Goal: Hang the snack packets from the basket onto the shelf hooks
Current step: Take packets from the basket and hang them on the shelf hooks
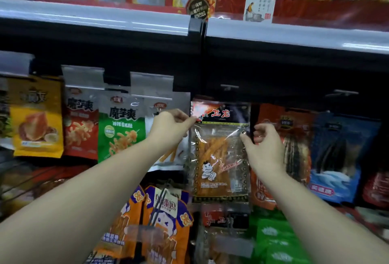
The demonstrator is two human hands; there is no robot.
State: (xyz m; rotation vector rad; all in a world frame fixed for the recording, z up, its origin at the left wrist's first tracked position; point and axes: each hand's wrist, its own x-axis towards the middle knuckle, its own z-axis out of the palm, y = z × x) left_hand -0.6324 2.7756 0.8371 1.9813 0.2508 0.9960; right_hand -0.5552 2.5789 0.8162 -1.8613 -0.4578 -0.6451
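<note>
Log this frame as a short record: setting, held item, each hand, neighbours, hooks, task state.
setting: store shelf, packets hanging on hooks
held item: clear packet of orange sticks, upright, at hook height
left hand: pinching the packet's top left corner
right hand: fingers at the packet's right edge
neighbours: green packet to the left, blue packet to the right
hooks: bare hook just above the packet
task state: cannot tell whether it is on a hook yet
basket: not in view

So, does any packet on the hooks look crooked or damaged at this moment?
Nothing is clearly damaged. The clear spicy-strip packet, pinched at its upper corners by the left hand and right hand, hangs roughly straight.
</note>
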